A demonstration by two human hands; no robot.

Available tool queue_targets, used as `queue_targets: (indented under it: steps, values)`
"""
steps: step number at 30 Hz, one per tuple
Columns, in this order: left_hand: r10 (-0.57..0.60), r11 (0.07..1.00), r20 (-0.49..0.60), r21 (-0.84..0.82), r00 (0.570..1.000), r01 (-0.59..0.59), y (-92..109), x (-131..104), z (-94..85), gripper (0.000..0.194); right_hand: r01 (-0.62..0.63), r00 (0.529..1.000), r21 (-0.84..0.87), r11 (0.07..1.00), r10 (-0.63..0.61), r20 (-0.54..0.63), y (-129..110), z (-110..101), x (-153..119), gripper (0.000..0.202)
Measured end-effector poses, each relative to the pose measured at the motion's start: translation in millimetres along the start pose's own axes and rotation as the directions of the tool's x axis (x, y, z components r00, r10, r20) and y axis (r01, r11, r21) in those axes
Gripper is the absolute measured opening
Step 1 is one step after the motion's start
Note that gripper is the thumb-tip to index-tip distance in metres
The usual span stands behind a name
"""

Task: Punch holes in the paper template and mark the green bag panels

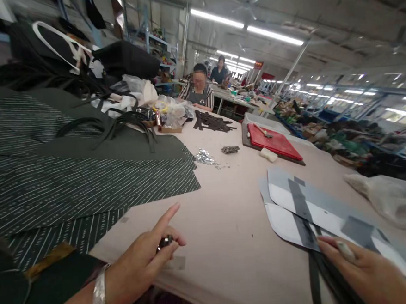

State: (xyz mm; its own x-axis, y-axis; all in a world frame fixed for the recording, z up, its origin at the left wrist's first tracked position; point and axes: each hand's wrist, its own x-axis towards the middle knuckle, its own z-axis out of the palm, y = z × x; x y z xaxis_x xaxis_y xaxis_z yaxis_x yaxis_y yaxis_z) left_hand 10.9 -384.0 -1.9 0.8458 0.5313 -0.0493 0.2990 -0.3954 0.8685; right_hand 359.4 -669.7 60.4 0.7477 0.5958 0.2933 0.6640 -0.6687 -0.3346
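Note:
My left hand (141, 260) is over the near edge of the table, index finger stretched forward. A small shiny dark metal piece (165, 242) sits between its thumb and curled fingers; its kind is unclear. At the right, my right hand (365, 263) is closed, and a white-ended, pen-like tool (346, 251) shows between its fingers. Its fingertips touch the dark straps (324, 273) beside grey and white flat panels (297, 205). Some of the straps hang toward the near edge. The fingers' undersides are hidden.
Dark patterned sheets (87, 188) are layered at left. Small silver metal pieces (205, 157) lie mid-table, with a dark bundle (230, 149) beside them. A red board (275, 142) holds a hammer-like tool (264, 132). Dark strips (211, 121) lie before a seated person (198, 89).

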Motion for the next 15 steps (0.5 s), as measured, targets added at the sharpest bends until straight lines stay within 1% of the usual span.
queue_targets:
  steps: [1, 2, 3, 4, 5, 6, 7, 9, 10, 13, 15]
  values:
    - [0.016, 0.999, -0.011, 0.031, 1.0, -0.015, 2, 3, 1.5, 0.063, 0.032, 0.996, 0.034, 0.999, -0.035, 0.08, -33, 15, -7, 0.025]
    - [0.034, 0.998, -0.02, 0.063, 0.999, -0.032, 4, 4, 3.0, 0.065, 0.077, 0.972, 0.139, 0.987, -0.105, 0.21, -67, 30, -15, 0.026]
    - [0.052, 0.995, -0.024, 0.084, 0.998, -0.05, 4, 6, 4.2, 0.067, 0.12, 0.95, 0.256, 0.959, -0.185, 0.249, -102, 44, -22, 0.027]
    - [0.064, 0.994, -0.02, 0.091, 0.998, -0.062, 4, 6, 5.0, 0.068, 0.185, 0.913, 0.374, 0.909, -0.3, 0.277, -135, 58, -28, 0.025]
    - [0.072, 0.994, -0.007, 0.086, 0.997, -0.071, 4, 6, 5.3, 0.071, 0.247, 0.889, 0.477, 0.844, -0.392, 0.235, -165, 70, -32, 0.022]
    - [0.077, 0.994, 0.011, 0.079, 0.997, -0.077, 3, 5, 4.8, 0.074, 0.302, 0.844, 0.565, 0.768, -0.491, 0.217, -191, 81, -36, 0.021]
    - [0.073, 0.994, 0.022, 0.078, 0.997, -0.075, 1, 4, 3.7, 0.077, 0.343, 0.788, 0.633, 0.693, -0.58, 0.207, -212, 91, -39, 0.022]
    - [0.048, 0.993, 0.025, 0.105, 0.999, -0.05, -4, 1, -0.3, 0.086, 0.405, 0.698, 0.698, 0.59, -0.693, 0.18, -239, 109, -42, 0.027]
    - [0.034, 0.992, 0.016, 0.117, 0.999, -0.036, -7, -1, -2.5, 0.089, 0.436, 0.668, 0.708, 0.556, -0.727, 0.16, -247, 117, -42, 0.027]
    - [0.05, 0.994, -0.001, 0.098, 0.999, -0.049, -19, -2, -6.5, 0.095, 0.54, 0.593, 0.708, 0.456, -0.803, 0.065, -255, 146, -40, 0.021]
    - [0.053, 0.994, 0.035, 0.096, 0.998, -0.056, -30, 2, -5.6, 0.096, 0.592, 0.536, 0.698, 0.402, -0.844, 0.031, -255, 164, -40, 0.016]
